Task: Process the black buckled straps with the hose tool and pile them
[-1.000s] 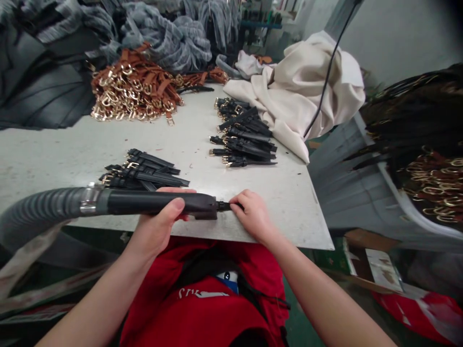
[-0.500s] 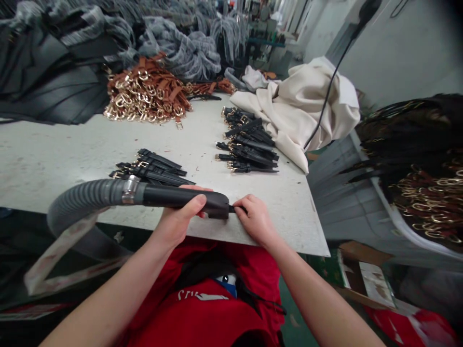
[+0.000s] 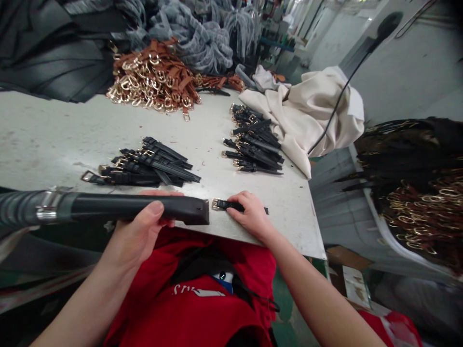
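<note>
My left hand (image 3: pixel 144 231) is wrapped round a black hose nozzle (image 3: pixel 115 208), whose flat mouth points right along the table's front edge. A ribbed grey hose joins the nozzle through a metal clamp (image 3: pixel 47 205). Just right of the mouth, apart from it, lies a short black buckle strap (image 3: pixel 234 206) with a gold buckle at its left end. My right hand (image 3: pixel 250 214) grips the middle of that strap with closed fingers, hiding part of it. Beyond the nozzle rests a pile of black buckle straps (image 3: pixel 144 164); a second pile of black straps (image 3: pixel 255 140) lies farther right.
Brown straps with gold rings (image 3: pixel 155 79) are heaped at the back of the table (image 3: pixel 43 125). Beige cloth (image 3: pixel 307 106) covers its right rear, with a black cable across it. Black sheets (image 3: pixel 47 48) lie at the far left. A large bin (image 3: pixel 338 193) stands right.
The nozzle has moved left with my left hand, away from the strap. The strap's buckle end now shows outside the nozzle mouth, with my right hand still on the strap.
</note>
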The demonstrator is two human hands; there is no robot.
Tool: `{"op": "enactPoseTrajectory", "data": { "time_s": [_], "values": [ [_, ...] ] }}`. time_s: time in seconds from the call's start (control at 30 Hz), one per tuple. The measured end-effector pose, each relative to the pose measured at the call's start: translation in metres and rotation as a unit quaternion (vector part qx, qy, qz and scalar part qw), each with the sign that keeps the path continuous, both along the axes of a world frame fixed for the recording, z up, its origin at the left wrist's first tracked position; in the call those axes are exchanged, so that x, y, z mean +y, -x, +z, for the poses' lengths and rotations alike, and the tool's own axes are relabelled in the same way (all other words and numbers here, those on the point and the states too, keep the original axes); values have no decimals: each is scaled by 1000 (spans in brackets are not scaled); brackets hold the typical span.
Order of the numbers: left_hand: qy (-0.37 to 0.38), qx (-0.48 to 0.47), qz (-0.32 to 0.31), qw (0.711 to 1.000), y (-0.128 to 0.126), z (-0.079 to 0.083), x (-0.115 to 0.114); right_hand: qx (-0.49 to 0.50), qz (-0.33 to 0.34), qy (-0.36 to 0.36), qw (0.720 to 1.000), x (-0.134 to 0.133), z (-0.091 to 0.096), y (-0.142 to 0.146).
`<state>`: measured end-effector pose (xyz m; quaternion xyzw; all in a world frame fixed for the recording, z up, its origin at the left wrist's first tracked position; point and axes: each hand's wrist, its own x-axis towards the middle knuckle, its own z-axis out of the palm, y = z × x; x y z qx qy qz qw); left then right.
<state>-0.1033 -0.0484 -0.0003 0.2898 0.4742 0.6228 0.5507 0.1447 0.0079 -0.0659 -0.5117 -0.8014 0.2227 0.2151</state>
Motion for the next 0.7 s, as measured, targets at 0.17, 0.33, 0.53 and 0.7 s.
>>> {"op": "enactPoseTrajectory", "data": {
  "time_s": [0.17,0.33,0.53,0.7],
  "values": [
    [-3,2,-11,1000,0,-2,4,5,3,-26,1000,-3,-1,-2],
    [-1,2,-11,1000,-3,2,3,11,13,-33,999,-4,0,-1],
    [-5,0,-16,1000,-6,3,1,12,8,-41,999,-4,-5,-2],
    [-8,-1,-22,1000,-6,2,1,-1,-25,-75,997,-5,-7,0]
  ]
}}
